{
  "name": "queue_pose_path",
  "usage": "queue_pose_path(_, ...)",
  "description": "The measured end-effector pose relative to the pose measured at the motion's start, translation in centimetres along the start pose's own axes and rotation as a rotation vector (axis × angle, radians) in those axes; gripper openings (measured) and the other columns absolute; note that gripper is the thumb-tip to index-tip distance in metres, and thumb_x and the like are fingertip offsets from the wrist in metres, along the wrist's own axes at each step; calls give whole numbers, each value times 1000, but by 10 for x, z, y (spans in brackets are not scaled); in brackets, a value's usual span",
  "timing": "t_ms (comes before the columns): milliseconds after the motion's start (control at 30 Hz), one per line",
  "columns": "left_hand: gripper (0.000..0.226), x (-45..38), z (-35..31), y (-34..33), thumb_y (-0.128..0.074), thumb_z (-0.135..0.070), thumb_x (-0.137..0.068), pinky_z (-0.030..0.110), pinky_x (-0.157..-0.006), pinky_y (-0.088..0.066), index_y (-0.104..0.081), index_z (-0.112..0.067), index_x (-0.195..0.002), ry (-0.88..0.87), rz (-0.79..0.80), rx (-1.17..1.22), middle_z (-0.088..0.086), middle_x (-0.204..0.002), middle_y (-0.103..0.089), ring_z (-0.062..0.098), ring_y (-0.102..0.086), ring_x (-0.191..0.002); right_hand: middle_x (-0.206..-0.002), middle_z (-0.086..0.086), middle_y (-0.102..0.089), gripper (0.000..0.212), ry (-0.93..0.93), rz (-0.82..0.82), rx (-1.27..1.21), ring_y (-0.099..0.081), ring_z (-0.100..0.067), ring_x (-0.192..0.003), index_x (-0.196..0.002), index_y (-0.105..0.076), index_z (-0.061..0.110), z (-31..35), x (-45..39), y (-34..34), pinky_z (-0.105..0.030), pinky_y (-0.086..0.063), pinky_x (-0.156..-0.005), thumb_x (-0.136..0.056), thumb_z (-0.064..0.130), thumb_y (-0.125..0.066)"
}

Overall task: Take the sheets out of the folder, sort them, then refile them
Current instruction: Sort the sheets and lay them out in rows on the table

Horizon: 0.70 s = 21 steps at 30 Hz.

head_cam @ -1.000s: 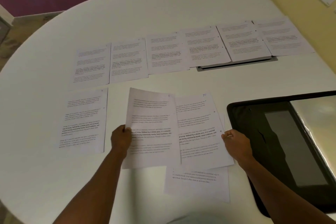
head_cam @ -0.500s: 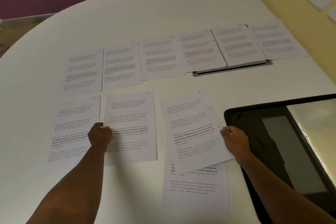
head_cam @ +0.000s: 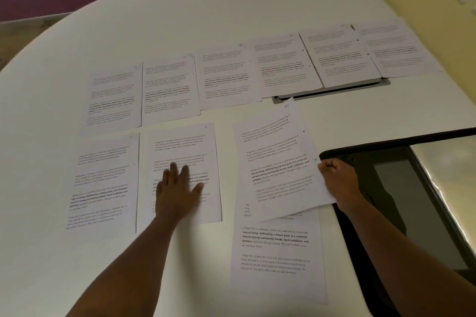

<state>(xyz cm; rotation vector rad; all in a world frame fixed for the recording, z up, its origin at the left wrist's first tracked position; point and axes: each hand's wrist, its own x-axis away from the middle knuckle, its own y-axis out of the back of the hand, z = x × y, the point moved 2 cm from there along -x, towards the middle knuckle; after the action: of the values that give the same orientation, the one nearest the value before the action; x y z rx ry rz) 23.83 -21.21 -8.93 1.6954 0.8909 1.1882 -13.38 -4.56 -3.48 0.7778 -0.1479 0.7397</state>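
While my left hand (head_cam: 180, 188) lies flat, fingers straight, pressing a printed white sheet (head_cam: 184, 172) into the near row, my right hand (head_cam: 334, 177) pinches the tilted white sheet (head_cam: 278, 162) atop the remaining pile (head_cam: 278, 255). I should square edges without overlap. Beside my right wrist lies the open black folder (head_cam: 360, 213); six sheets line the far row (head_cam: 231, 77) on the white table (head_cam: 231, 8).

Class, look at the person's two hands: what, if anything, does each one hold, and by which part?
The right hand pinches the tilted sheet by its right edge. The left hand holds nothing; it lies flat on another sheet.
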Motion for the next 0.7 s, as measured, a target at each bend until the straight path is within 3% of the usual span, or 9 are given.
queue_pose_path(133,79,-5,-5,18,-41,-59,-93,49,-119,-10,-12,-18,-154,53,-32,37,11,-162,1,31,-3,-149,-96,-5,-64,14,-24,-32,-79,-59,-18,-84,-102,-63,10,2,-11,20,-28,-46,-68,-96,21,-57)
queue_pose_path(233,73,19,-37,24,-52,-54,-91,48,-115,-26,-37,-7,-145,-8,-240,137,16,-155,-28,34,-27,-142,-95,-6,-63,13,-17,-87,-133,-58,-18,-80,-100,-62,10,1,-15,39,-26,-45,-63,-97,22,-58)
queue_pose_path(300,67,50,-70,17,-52,-57,-87,45,-106,-39,-51,-7,-132,-176,-320,191,17,-140,-49,35,-46,-129,-92,-4,-61,11,-16,-135,-167,-56,-15,-76,-99,-61,11,-2,-16,53,-24,-43,-59,-97,21,-57)
queue_pose_path(367,66,89,-102,-7,-51,-63,-85,43,-102,-43,-52,-13,-129,-426,-255,142,13,-136,-55,32,-52,-123,-94,-4,-62,11,-27,-175,-200,-57,-18,-81,-100,-62,13,-9,-17,65,-27,-46,-68,-96,23,-58)
queue_pose_path(467,75,129,-130,-45,-41,-76,-85,45,-110,-34,-48,-24,-139,-538,3,-17,7,-153,-37,29,-40,-137,-100,-6,-64,10,-63,-198,-259,-60,-22,-89,-101,-61,17,-20,-18,79,-37,-52,-79,-96,25,-59)
queue_pose_path(533,85,142,-138,-56,-30,-83,-82,45,-117,-15,-34,-30,-148,-504,81,-78,3,-162,-12,27,-15,-148,-102,-6,-65,10,-93,-201,-294,-61,-22,-91,-102,-61,19,-27,-19,85,-39,-54,-81,-96,27,-59)
queue_pose_path(600,90,144,-145,-59,-27,-84,-81,43,-118,7,-8,-34,-153,-481,151,-105,-3,-159,19,24,15,-148,-101,-6,-64,11,-104,-204,-304,-60,-22,-90,-103,-61,18,-30,-19,92,-36,-53,-76,-96,27,-58)
queue_pose_path(633,91,141,-146,-59,-28,-82,-81,42,-117,12,0,-34,-153,-465,163,-102,-4,-156,27,23,22,-146,-101,-6,-64,13,-104,-204,-307,-60,-21,-89,-104,-61,17,-32,-19,95,-33,-52,-71,-97,27,-58)
queue_pose_path(700,88,133,-148,-52,-31,-78,-84,43,-119,8,1,-34,-153,-417,135,-112,-2,-158,24,26,17,-148,-98,-4,-62,15,-107,-199,-315,-59,-20,-86,-107,-61,15,-35,-20,100,-27,-47,-62,-97,26,-57)
